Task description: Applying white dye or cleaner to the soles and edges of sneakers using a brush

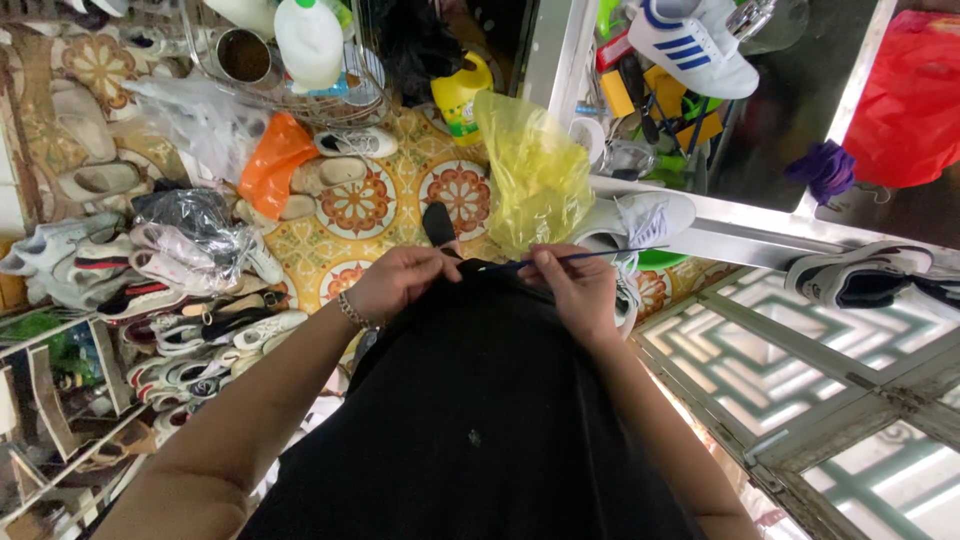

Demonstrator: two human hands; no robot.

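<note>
Centre of frame: left hand [395,280], fingers curled and pinched, a bracelet [352,312] at the wrist; it grips the near end of a dark shoelace [590,256] just above the black garment [480,410] that fills the lower middle of the view. Right hand [572,285], just beside the left, fingers closed on the same shoelace, which runs on as a thin dark line to the right of centre, toward a white sneaker [645,220] lying on a metal ledge [760,240]. Directly above the hands: a yellow plastic bag [535,170], translucent and crumpled, and a black shoe tip [437,224] on the patterned floor tile [360,205]. Upper centre: a yellow jug [458,95] and a white bottle [308,42] in a wire basket [365,100]. Upper left of centre: an orange bag [270,160] beside pale slippers [335,172]. Left edge: a heap of white and grey shoes [170,260], some under clear wrap, with more pairs stacked below. Upper right: a white sneaker with blue stripes [695,45], a red bag [912,95], a purple cloth [825,165]. Right edge: a black-and-white sneaker [855,275] on the ledge.
</note>
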